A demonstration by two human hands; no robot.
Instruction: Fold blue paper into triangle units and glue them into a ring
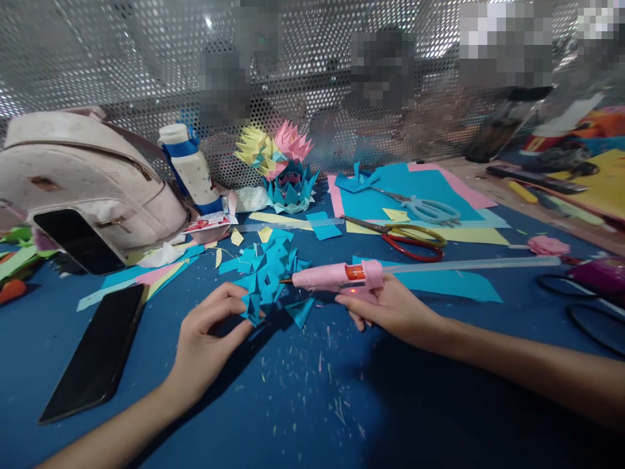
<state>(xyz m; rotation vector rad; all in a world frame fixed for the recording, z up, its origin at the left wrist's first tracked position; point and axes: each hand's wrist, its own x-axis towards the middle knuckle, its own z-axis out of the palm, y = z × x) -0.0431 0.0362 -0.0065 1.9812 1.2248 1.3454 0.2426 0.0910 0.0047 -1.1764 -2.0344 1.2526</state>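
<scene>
My left hand (pixel 209 332) pinches the lower left edge of a blue folded-paper piece (pixel 271 267) with many pointed flaps. In my right hand (pixel 390 306) is a pink hot glue gun (pixel 336 277), gripped by its handle. A long clear glue stick (pixel 469 264) sticks out of its back, and a small orange light glows on its side. The nozzle points left and meets the blue paper piece; whether glue is coming out cannot be made out. Just below the nozzle lies a loose blue folded triangle (pixel 299 312).
Behind stand folded-paper flowers (pixel 290 185), a white bottle (pixel 193 166) and a pale backpack (pixel 83 176). Two phones are at left, one lying flat (pixel 95 355). Red-and-yellow scissors (pixel 415 242), light-blue scissors (pixel 432 210) and coloured sheets (pixel 439 185) lie at back right. Paper scraps dot the blue tabletop (pixel 312 417).
</scene>
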